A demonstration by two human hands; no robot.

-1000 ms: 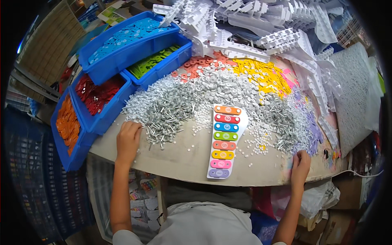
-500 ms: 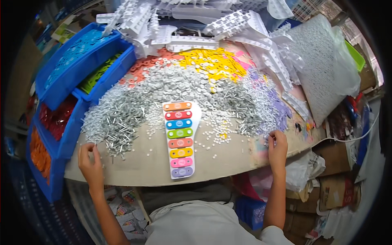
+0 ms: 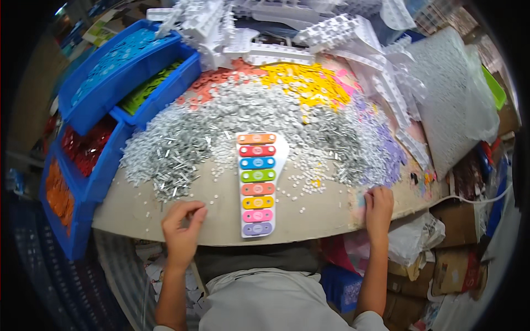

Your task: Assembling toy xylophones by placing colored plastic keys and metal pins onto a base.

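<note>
A toy xylophone (image 3: pixel 258 187) with a white body and a column of coloured bars lies upright in front of me. White round caps sit at both ends of its four upper bars; the lower bars show small dark holes. My left hand (image 3: pixel 184 227) is over the table's near edge, left of the toy, with fingers curled and thumb near the forefinger. Whatever it may pinch is too small to make out. To the right, my right hand (image 3: pixel 380 212) rests by the table edge, fingers bent together; their contents, if any, are hidden.
Metal pins (image 3: pixel 176 168) and small white caps (image 3: pixel 243 107) spread in heaps across the table (image 3: pixel 221 229). Beyond them lie yellow bars (image 3: pixel 309 83) and white plastic bodies (image 3: pixel 276 54). Blue bins (image 3: pixel 105 182) stand left; a clear bag of small parts (image 3: pixel 441 94) leans right.
My left hand has moved right, from beside the pin heap to nearer the xylophone. My right hand has barely moved. The whole view has shifted slightly.
</note>
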